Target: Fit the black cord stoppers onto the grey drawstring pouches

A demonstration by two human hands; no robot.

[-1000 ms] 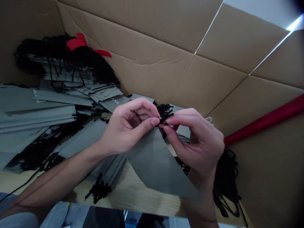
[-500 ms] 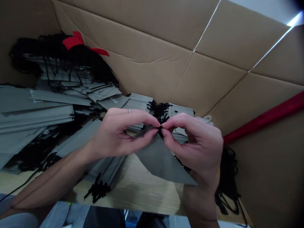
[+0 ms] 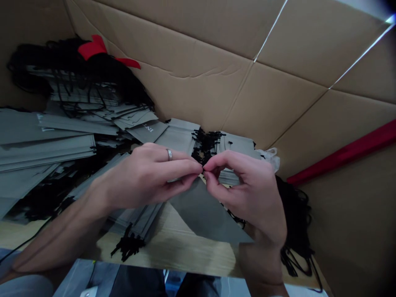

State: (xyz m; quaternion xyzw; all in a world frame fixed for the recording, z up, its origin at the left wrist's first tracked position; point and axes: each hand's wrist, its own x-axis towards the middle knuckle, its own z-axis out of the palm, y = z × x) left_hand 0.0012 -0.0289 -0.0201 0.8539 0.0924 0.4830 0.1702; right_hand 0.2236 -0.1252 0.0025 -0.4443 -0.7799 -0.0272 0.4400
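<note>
Both your hands met at one spot: left hand (image 3: pixel 145 177) and right hand (image 3: pixel 250 194) each had a narrow pinch grip on the top corner of the grey pouch (image 3: pixel 207 214), which hung down and to the right over the table (image 3: pixel 173 251).

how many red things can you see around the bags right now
2. A red ribbon sits on the black cords atop the far-left stack of grey bags. A red strip runs along the cardboard wall at right. Others may be hidden.
</note>
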